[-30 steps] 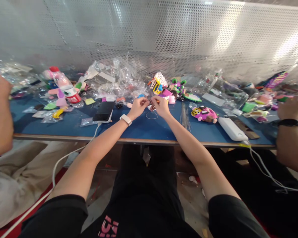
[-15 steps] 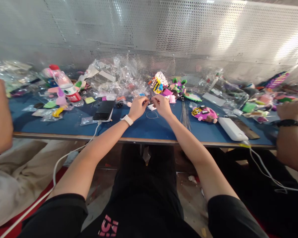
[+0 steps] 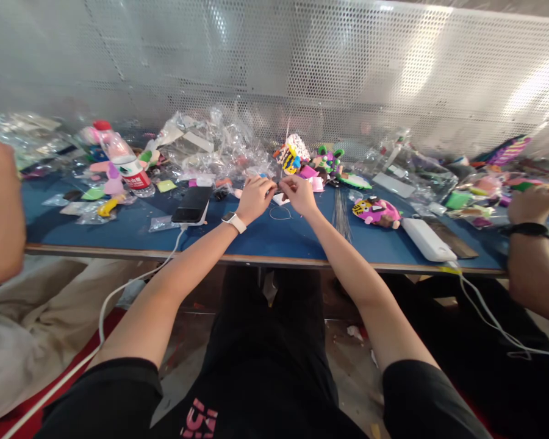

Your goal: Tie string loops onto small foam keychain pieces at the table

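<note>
My left hand (image 3: 256, 196), a watch on its wrist, and my right hand (image 3: 298, 194) meet fingertip to fingertip over the blue table. Both are closed in a pinch. A thin wire (image 3: 288, 131) rises nearly upright from between the fingertips; its lower end is hidden by them. Just below lies a thin wire loop (image 3: 280, 217) on the table, partly under a small white piece (image 3: 280, 199). To the right of my right hand is a bundle of thin straight wires (image 3: 342, 216). Colourful clay figures (image 3: 293, 157) sit right behind my hands.
A black phone (image 3: 192, 206) on a white power bank is left; a pink clay figure (image 3: 376, 212) and a white power bank (image 3: 427, 239) are right. Clear plastic bags (image 3: 219, 143) and a bottle (image 3: 130, 167) stand behind. Co-workers' arms (image 3: 533, 250) reach in at both sides.
The thin wire now stands up above my fingertips, where it did not show before. My left hand has turned slightly, its fingers flatter. The right-hand co-worker's hand has shifted a little.
</note>
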Demonstrator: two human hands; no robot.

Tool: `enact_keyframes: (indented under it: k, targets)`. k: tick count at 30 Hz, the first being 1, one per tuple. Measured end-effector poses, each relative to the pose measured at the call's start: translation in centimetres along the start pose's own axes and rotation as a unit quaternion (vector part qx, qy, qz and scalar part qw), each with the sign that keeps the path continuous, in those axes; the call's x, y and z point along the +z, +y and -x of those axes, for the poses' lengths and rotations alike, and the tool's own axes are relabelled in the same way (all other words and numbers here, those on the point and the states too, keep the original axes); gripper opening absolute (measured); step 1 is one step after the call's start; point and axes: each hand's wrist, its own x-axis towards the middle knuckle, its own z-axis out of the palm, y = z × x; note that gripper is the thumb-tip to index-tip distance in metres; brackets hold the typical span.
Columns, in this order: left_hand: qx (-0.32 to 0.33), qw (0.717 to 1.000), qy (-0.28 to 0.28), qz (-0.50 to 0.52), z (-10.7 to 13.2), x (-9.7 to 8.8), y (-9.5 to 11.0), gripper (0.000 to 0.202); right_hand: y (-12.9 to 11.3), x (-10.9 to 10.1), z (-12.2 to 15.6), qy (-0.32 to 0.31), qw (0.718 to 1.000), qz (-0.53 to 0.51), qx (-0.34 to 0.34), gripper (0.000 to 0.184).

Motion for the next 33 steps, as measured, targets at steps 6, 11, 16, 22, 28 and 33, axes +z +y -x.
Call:
enact_keyframes:
  k: [6, 11, 16, 22, 28, 33]
  targets:
    - [-0.039, 0.998, 0.030, 0.041, -0.1, 0.0, 0.2, 0.017, -0.8, -0.6, 0.2, 0.012, 0.996, 0.036, -0.083, 0.029]
    - [-0.047, 0.994, 0.048, 0.085, -0.2, -0.1, 0.4, 0.013, -0.7, -0.8, 0.3, 0.008, 0.991, 0.086, -0.106, 0.025]
    - [-0.062, 0.990, 0.077, 0.100, -0.3, -0.3, 0.7, 0.012, -0.6, -0.3, 0.6, 0.008, 0.992, 0.068, -0.105, 0.031]
    - [-0.098, 0.974, 0.107, 0.172, -0.4, -0.2, 0.9, 0.018, -0.8, 0.3, 1.1, 0.013, 0.992, 0.066, -0.103, 0.034]
    - [-0.109, 0.955, 0.111, 0.254, -0.3, 0.1, 0.8, 0.022, -1.1, 0.3, 1.3, 0.034, 0.981, 0.124, -0.142, 0.034]
    - [-0.104, 0.964, 0.114, 0.216, -0.3, -0.1, 0.9, 0.023, -1.0, 0.4, 1.1, 0.028, 0.975, 0.156, -0.158, 0.035]
